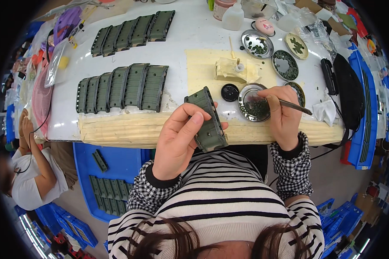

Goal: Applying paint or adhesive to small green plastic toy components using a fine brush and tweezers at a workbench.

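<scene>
My left hand (173,144) grips a dark green ribbed plastic part (212,137) by its edges, tilted above the table's near edge. In my right hand (285,116) is a pair of metal tweezers (297,107), its back end pointing right. My right fingertips are over a round metal dish (243,110) of small dark green pieces, and they hide the tweezers' tips. A black round lid (229,92) lies just left of that dish. Behind it, a small cream-taped block (224,71) carries a little white pot (239,68).
Two rows of similar green parts (129,86) (134,33) lie at the left. More dishes of green pieces (285,65) stand at the right, near a white tissue (324,112). Below the table, a blue bin (84,190) holds several green parts. A person (39,177) sits at far left.
</scene>
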Demonstrator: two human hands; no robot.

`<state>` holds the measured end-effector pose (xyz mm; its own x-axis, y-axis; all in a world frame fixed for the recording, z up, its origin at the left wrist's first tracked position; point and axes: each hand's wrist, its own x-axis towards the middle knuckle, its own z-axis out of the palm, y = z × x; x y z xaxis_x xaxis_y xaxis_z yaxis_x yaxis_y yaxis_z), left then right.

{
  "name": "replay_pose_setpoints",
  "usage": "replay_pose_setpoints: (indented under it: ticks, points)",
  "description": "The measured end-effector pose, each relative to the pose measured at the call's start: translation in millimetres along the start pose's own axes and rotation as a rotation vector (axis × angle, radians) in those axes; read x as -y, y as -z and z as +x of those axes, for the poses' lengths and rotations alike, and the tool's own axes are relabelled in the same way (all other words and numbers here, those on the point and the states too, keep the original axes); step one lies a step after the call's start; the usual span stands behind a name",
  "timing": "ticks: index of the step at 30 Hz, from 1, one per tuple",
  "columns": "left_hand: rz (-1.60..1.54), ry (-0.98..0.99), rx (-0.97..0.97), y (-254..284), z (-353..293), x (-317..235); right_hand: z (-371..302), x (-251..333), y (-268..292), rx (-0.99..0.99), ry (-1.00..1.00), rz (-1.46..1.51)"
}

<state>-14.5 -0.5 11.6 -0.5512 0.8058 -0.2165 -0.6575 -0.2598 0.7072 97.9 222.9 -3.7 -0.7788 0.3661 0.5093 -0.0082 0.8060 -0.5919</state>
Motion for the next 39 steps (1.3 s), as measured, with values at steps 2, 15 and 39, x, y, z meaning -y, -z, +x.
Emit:
replay_pose_setpoints:
  ticks: [2, 15, 39]
  points:
    - [0.004, 0.011, 0.009, -2.6, 2.2, 0.9, 2.1, 5.0, 1.3, -0.007, -0.022, 0.101]
    - [0.089, 0.015, 0.003, 5.0, 3.6, 1.6, 0.9, -2.3, 6.4, 0.06, -0.022, 0.03]
    - [0.065, 0.046, 0.024, 8.5, -0.6, 4.4, 22.9, 0.0, 12.3, 0.318, -0.01, 0.087]
